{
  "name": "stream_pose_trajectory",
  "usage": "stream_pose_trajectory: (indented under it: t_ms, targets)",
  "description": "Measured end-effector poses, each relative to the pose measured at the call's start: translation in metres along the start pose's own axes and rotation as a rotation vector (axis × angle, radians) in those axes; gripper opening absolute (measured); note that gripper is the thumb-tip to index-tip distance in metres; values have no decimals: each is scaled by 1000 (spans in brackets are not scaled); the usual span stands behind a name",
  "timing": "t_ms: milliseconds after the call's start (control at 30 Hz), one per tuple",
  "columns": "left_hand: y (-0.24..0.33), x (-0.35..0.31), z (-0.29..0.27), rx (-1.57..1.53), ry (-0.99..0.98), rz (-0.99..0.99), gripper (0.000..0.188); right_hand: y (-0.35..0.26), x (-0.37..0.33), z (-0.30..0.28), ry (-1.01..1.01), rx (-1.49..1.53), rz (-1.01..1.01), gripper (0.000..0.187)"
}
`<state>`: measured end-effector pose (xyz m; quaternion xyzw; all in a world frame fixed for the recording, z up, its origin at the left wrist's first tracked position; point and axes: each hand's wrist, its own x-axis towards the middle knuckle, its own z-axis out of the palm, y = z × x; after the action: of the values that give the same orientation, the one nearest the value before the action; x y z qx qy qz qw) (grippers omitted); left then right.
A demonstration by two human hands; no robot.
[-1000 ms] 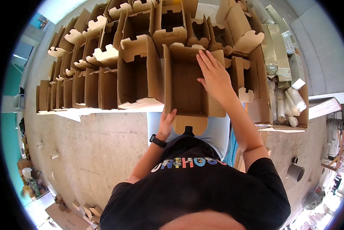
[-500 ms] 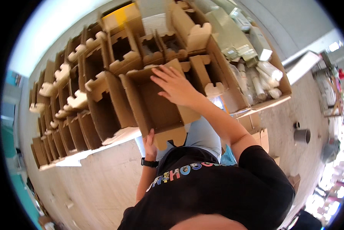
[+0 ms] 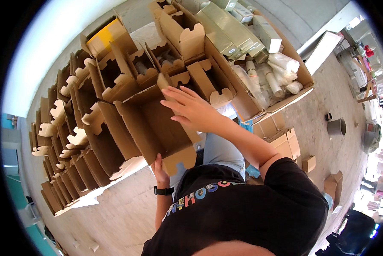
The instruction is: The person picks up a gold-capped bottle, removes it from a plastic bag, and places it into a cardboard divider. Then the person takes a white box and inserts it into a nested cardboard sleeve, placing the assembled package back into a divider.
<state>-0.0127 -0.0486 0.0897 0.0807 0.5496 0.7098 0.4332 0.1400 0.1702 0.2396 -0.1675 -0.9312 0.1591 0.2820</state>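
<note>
An open-topped brown cardboard box sits in front of me at the near edge of the rows of boxes, and its inside looks bare. My right hand is over its right wall with the fingers stretched out and slightly spread. Whether the palm presses on that wall I cannot tell. At the box's near left corner, my left hand grips the edge, its other fingers partly hidden beneath. A near flap folds outward toward my body.
Rows of similar open cardboard boxes crowd the left. To the right, a large carton holds pale long boxes and plastic-wrapped rolls. A grey bucket and a small carton are on the floor.
The whole view has shifted, with the boxes now farther left and more floor showing on the right. Both hands stay at the same cardboard box in nearly the same pose.
</note>
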Motion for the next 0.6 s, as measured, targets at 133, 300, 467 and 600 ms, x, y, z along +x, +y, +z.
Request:
stream_pose_trajectory:
  t_ms: [133,300,467,600]
  targets:
    - [4,-5,8,37,33,62,41,25,-3,-53,189,-100,19,57]
    - [-8,5,-7,96,4,2,45,115,-15,-111,425,-465,328,64]
    - [7,-5,8,79,9,16,40,164,-29,-114,404,-393,486,75]
    - [2,-7,7,12,41,45,38,166,-27,-110,443,-399,483,69]
